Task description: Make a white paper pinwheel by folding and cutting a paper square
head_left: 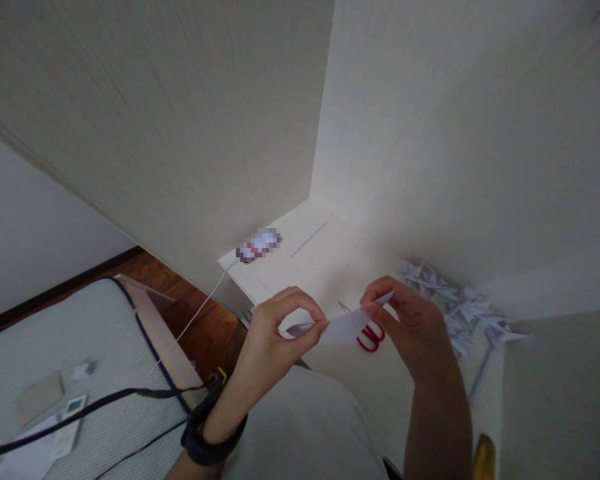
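Pinching a folded piece of white paper (347,325) between them, both hands are raised above the white desk (325,267). The left hand (280,327) grips the paper's left end between thumb and fingertips, its other fingers curled in; a dark band sits on that wrist. The right hand (410,317) nips the paper's right edge, fingers bent over the top. The paper hangs clear of the desk, directly over the red-handled scissors (371,337), which lie flat on the desk surface. A heap of folded white paper cranes (460,303) lies on the desk's right side, against the wall. A blurred small object (258,245) rests at the desk's far left corner, with a white cable (200,312) trailing from it off the desk edge. Left of the desk, lower down, lies a mattress (55,347) bearing a remote control (69,423).
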`<state>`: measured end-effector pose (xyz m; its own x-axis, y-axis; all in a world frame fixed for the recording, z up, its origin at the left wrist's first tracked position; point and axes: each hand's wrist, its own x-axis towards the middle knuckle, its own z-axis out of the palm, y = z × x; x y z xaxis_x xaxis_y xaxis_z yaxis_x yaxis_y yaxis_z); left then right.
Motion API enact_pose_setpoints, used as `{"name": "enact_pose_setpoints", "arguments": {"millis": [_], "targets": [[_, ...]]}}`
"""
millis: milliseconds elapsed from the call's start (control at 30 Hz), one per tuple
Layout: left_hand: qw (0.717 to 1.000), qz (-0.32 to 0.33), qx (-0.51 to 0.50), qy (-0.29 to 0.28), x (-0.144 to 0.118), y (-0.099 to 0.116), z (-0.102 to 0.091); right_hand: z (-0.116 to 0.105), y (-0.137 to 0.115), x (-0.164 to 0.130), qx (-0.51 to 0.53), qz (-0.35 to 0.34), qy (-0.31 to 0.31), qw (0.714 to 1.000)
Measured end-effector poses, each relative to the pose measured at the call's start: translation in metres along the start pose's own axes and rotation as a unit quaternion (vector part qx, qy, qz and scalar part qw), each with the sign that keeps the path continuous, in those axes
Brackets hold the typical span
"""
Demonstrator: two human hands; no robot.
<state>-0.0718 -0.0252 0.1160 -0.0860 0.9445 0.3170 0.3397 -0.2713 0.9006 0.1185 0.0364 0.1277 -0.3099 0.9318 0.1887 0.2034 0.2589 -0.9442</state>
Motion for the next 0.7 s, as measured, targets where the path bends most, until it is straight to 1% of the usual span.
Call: {"name": "enact_pose_setpoints", "arguments": {"millis": [167,267,367,433,467,500,567,633,700], "targets": [[1.000,-0.008,0.002,-0.021,-0.002,-0.002,-0.003,-0.016,0.005,0.002,0.008,0.020,0.025,0.999],[0.999,-0.012,0.001,-0.032,-0.002,-0.007,-0.009,-0.027,0.009,0.002,0.018,0.026,0.050,0.998],[0.999,-0.020,0.014,-0.026,0.000,-0.013,-0.021,-0.037,0.010,0.000,0.035,0.031,0.114,0.992],[1.000,-0.016,0.016,0.000,0.001,-0.015,-0.028,-0.040,0.007,-0.001,0.038,0.037,0.160,0.986],[1.000,-0.014,0.018,0.014,0.001,-0.014,-0.031,-0.040,0.005,-0.002,0.035,0.043,0.172,0.983],[0.999,-0.015,0.019,0.023,0.002,-0.013,-0.032,-0.038,0.003,-0.002,0.035,0.049,0.174,0.983],[0.999,-0.022,0.019,0.024,0.003,-0.008,-0.030,-0.030,0.000,-0.001,0.044,0.063,0.153,0.985],[1.000,-0.012,0.009,0.011,0.004,0.000,-0.022,-0.020,-0.001,0.000,0.068,0.073,0.112,0.989],[1.000,-0.012,-0.006,-0.020,0.005,0.006,-0.011,-0.009,0.000,0.002,0.085,0.079,0.065,0.991]]}}
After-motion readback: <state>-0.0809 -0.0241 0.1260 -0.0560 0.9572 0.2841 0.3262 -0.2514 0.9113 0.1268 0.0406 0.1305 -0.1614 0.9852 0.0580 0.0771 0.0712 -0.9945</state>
